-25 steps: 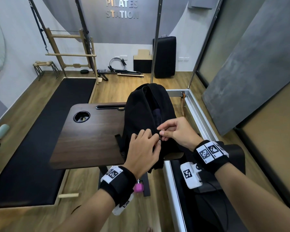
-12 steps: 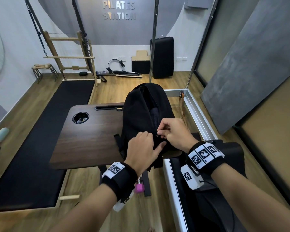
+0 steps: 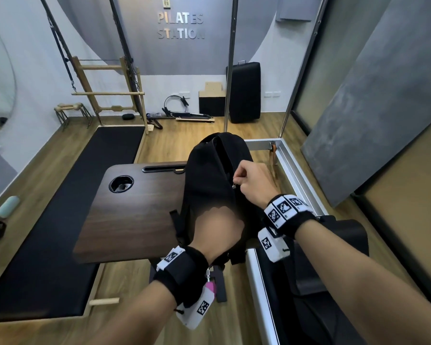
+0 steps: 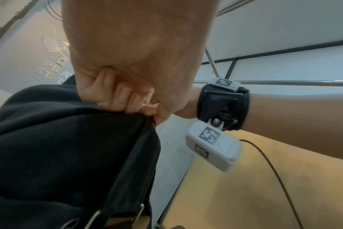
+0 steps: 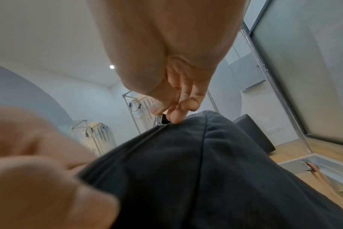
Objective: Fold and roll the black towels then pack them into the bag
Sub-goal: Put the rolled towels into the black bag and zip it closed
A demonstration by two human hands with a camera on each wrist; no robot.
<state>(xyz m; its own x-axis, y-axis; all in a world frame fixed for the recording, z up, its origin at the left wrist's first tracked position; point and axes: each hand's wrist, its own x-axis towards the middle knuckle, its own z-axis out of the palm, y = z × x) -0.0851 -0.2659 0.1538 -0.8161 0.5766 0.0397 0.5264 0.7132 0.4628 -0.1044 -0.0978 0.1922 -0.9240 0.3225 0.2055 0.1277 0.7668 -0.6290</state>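
The black bag (image 3: 209, 185) stands on the brown table (image 3: 135, 215). My right hand (image 3: 253, 183) pinches the little zip tab (image 3: 234, 187) halfway up the bag. My left hand (image 3: 217, 230) grips the bag's cloth low down. My hands are apart. I see no towels.

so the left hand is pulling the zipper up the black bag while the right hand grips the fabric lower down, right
Not quite: the hands are swapped. In the head view the right hand pinches the zipper pull on the black bag, and the left wrist view shows the left hand gripping the fabric lower down.
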